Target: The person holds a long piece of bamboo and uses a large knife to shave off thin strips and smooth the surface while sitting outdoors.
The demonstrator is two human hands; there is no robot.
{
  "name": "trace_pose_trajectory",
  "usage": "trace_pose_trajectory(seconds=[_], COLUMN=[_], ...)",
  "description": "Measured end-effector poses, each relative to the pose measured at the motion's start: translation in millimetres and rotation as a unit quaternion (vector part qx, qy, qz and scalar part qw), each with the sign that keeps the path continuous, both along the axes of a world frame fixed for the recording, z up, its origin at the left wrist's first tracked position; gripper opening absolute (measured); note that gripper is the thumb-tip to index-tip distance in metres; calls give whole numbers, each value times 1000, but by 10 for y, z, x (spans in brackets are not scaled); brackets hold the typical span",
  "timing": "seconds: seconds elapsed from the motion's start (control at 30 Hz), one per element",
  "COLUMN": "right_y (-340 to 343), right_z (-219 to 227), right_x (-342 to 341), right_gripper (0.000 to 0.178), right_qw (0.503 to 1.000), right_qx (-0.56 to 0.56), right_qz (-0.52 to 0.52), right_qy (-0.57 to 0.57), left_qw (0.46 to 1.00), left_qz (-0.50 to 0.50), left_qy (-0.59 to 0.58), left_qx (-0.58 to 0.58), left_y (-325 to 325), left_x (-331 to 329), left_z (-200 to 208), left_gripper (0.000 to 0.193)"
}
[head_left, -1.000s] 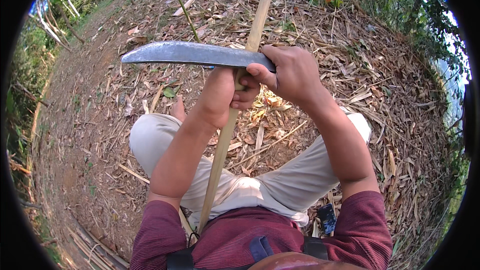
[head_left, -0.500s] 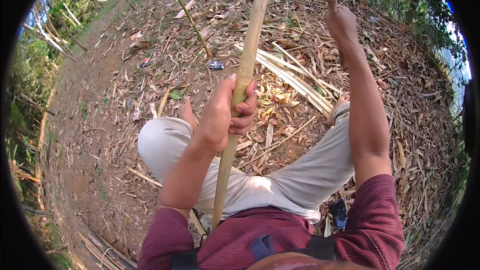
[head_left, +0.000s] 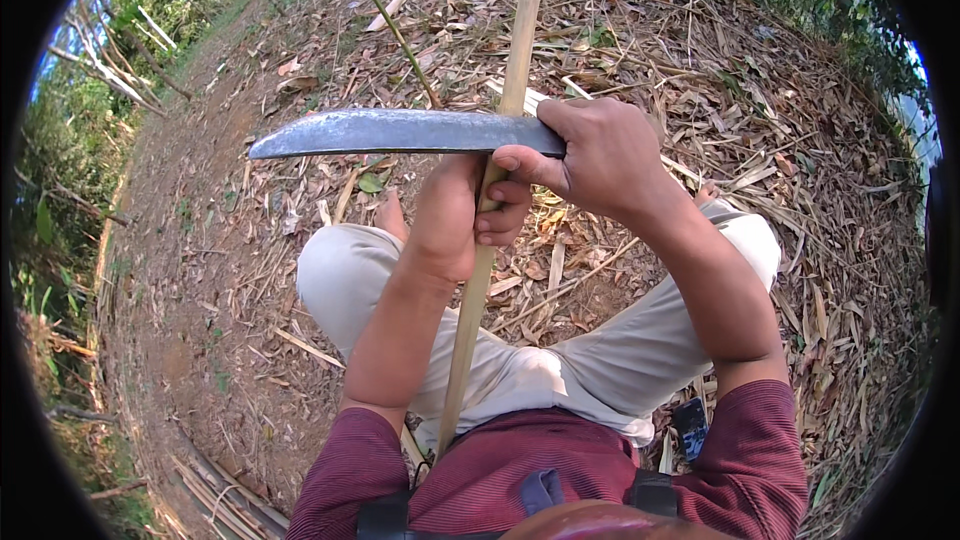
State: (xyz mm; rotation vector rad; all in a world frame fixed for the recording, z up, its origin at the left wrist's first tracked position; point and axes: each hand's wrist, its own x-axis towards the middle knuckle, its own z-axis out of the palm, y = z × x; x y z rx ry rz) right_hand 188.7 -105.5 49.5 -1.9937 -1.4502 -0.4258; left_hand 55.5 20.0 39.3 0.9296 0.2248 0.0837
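Note:
A long split bamboo strip (head_left: 522,40) stands tilted between my legs, its lower end near my waist and its top running past the upper edge of view. Around its middle my left hand (head_left: 445,215) is closed. My right hand (head_left: 612,155) grips a machete (head_left: 390,132), whose handle is hidden in the fist. The broad grey blade lies crosswise over the strip just above my left hand, with its tip to the left. My right thumb rests along the blade's lower edge beside the strip. Whether the blade bites into the bamboo, I cannot tell.
Pale bamboo pieces lie on the leaf-covered ground beyond my hands. A thin green stem (head_left: 395,30) rises ahead on the left. A dark phone-like object (head_left: 690,427) lies by my right hip, and a tied bundle of strips (head_left: 215,500) at lower left.
My right hand has come down and inward from the upper right, bringing the machete across the bamboo strip. My left hand keeps its hold on the strip.

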Motion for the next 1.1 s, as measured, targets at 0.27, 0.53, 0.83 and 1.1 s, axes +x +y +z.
trace_pose_trajectory(seconds=[0.27, 0.53, 0.83, 1.1], right_y=[0, -26, 87, 145], right_z=[-33, -74, -177, -237], right_x=[-44, -85, 73, 231], right_gripper=[67, 69, 69, 70], right_qw=[999, 999, 997, 996], right_qx=[-29, -9, -1, 19], right_qz=[13, 38, 40, 47], right_qy=[-21, -29, -61, -79], left_qw=[998, 986, 991, 982], left_qz=[20, 70, 70, 97], left_qy=[-9, 43, 32, 77], left_qx=[66, 142, 113, 139], left_y=[-40, -215, -136, -168], left_x=[-41, -75, -30, 76], left_z=[-110, 45, -88, -41], left_gripper=[29, 46, 37, 38])
